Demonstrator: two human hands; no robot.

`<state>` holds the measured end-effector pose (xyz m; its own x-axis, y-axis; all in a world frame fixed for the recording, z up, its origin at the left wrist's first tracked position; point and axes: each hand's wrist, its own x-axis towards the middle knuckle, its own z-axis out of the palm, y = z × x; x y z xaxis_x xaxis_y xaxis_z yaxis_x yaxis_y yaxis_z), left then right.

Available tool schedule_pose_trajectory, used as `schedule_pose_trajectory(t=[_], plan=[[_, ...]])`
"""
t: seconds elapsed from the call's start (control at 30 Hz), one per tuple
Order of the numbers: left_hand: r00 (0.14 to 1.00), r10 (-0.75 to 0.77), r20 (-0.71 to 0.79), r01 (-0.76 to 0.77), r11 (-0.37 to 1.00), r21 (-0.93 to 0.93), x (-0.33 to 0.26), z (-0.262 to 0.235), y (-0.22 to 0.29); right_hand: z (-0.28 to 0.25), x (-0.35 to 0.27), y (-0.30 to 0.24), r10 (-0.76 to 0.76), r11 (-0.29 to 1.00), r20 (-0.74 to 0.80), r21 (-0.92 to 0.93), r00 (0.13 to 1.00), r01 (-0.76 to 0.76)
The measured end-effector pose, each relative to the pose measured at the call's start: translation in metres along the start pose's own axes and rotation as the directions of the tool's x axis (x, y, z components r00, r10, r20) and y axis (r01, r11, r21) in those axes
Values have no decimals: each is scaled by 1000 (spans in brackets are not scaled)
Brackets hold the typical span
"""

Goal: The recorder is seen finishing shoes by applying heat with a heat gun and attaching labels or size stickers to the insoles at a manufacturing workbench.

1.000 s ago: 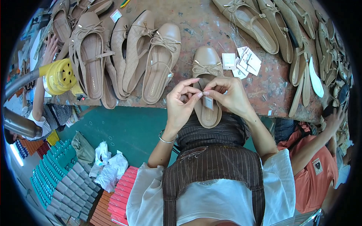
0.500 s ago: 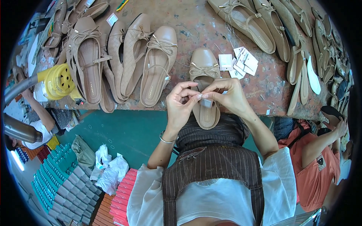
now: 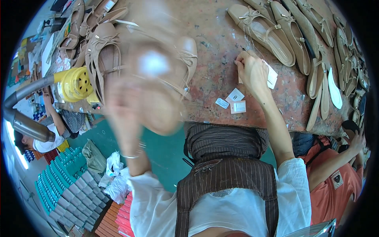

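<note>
My left hand [image 3: 128, 106], smeared by motion, is over the left front of the bench with a beige flat shoe [image 3: 164, 114] in it. The shoe is blurred too, and a white patch, perhaps its tag, shows above the sole. My right hand [image 3: 252, 73] is closed in a pinch at the thin strings [image 3: 248, 37] of some white tags [image 3: 272, 77], which peek out from beneath it. Three loose tags, among them a white one [image 3: 238, 107], lie near the bench's front edge. What exactly the right fingertips grip is partly hidden.
Beige bow shoes stand in groups at the left [image 3: 106, 55] and right [image 3: 262, 33] of the bench [image 3: 213, 75]. A yellow round fixture [image 3: 75, 83] on a metal pipe is at the left edge. A white insole shape [image 3: 334, 89] lies at right. Two people work nearby.
My left hand has swung left with the shoe, away from in front of me. My right hand has left the shoe and gone up to the tags; three tags now lie nearer the edge.
</note>
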<state>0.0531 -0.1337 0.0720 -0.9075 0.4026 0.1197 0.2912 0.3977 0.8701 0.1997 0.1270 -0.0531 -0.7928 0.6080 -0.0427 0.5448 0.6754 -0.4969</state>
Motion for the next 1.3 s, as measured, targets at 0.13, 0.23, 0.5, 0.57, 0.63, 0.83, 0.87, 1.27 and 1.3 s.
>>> schedule_pose_trajectory(t=[0.13, 0.23, 0.5, 0.57, 0.63, 0.83, 0.87, 1.27, 1.3], plan=[[866, 353, -353, -138, 848, 511, 59, -72, 38, 3, -3, -7, -37, 999, -2, 24, 999, 37], [891, 405, -204, -226, 786, 575, 33, -45, -5, -4, -4, -6, -12, 988, -53, 150, 999, 20], [885, -41, 463, -337, 631, 699, -13, 51, -57, -81, 1, -5, -12, 61, -22, 998, 1000, 23], [883, 32, 468, -319, 772, 550, -21, 46, -56, -85, -2, -3, 7, 303, -142, 944, 990, 133], [906, 67, 418, -235, 901, 365, -37, 52, -34, -94, -14, -3, 5, 453, -218, 870, 976, 193], [913, 12, 407, -154, 936, 318, -107, 88, -41, -39, -59, -58, -252, 781, 147, 615, 957, 111], [907, 14, 422, -156, 940, 305, -106, 93, -38, -15, -66, -55, -333, 812, 96, 535, 938, 234], [984, -146, 102, 116, 961, 252, -105, 117, -54, 36, -80, -54, -284, 956, 237, 144, 929, 255], [981, -163, 105, 134, 961, 240, -105, 117, -55, 34, -80, -55, -286, 956, 242, 144, 927, 257]])
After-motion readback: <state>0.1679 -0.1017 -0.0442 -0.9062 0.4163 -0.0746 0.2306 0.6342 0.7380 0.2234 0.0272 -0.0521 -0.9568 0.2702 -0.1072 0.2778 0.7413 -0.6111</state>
